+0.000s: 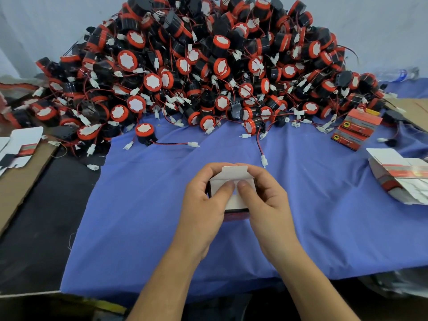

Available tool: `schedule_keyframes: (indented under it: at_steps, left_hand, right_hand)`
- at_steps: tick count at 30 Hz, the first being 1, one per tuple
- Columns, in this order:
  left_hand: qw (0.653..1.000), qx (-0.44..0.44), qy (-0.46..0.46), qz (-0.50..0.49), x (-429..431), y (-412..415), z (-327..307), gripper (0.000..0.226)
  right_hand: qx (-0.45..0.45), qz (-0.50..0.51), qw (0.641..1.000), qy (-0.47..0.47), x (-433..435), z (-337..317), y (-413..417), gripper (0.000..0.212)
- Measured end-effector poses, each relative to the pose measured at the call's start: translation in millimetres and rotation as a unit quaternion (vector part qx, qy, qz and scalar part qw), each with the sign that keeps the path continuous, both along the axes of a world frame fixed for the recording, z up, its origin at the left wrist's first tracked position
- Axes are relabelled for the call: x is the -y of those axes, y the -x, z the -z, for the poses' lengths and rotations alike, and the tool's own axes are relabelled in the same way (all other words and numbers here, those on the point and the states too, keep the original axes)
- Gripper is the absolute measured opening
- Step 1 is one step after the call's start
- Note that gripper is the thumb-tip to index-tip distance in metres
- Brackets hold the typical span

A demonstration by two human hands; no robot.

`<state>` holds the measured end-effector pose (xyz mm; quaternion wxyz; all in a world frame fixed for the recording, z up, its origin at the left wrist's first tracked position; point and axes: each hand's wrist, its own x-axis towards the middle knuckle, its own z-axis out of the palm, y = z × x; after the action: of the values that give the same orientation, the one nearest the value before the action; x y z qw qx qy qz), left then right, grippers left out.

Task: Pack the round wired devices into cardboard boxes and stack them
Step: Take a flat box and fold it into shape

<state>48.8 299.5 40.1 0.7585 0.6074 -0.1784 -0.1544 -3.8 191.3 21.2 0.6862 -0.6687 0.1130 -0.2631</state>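
Both hands close around a small white cardboard box with a dark base, held over the blue cloth; the left hand grips its left side, thumb pressed on the inner flap; the right hand grips the right side, thumb beside the other; the top flap stands open beyond the thumbs. Beyond the hands rises a heap of round black-and-red wired devices; far right of the right hand sit stacked red printed boxes and flat white carton blanks.
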Motion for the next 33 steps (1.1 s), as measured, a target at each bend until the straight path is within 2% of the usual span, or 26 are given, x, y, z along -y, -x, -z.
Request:
schedule_keyframes:
  at_steps: [6,9,12,18,22,26,33]
  left_hand:
    - [1.0,-0.004,0.006,0.026,-0.6,2.4,-1.6,0.025]
    - [1.0,0.019,0.009,0.023,-1.2,2.5,-3.2,0.017]
    - [0.999,0.029,0.005,0.021,-2.6,0.7,-3.3,0.017]
    - [0.998,-0.028,0.03,0.049,-4.3,-2.3,-0.8,0.024]
    - [0.999,0.0,0.005,0.043,-5.6,-2.1,0.1,0.021]
    - [0.999,0.027,-0.018,0.025,-8.0,-1.0,1.7,0.04]
    - [0.998,0.046,-0.02,0.029,-7.3,-0.7,3.7,0.058]
  right_hand:
    - [0.011,0.028,0.999,0.01,2.8,2.0,-1.3,0.016]
    - [0.005,0.005,1.0,0.013,3.2,-0.9,0.0,0.015]
    - [0.004,-0.034,0.999,-0.024,5.9,-1.4,1.6,0.026]
    - [-0.005,-0.021,0.999,-0.032,3.6,-2.5,2.9,0.027]
    - [0.001,-0.024,0.999,-0.03,3.9,1.2,2.5,0.022]
    - [0.015,-0.03,0.999,-0.014,2.9,3.3,2.6,0.036]
    - [-0.001,-0.017,1.0,0.006,2.8,2.7,4.3,0.041]
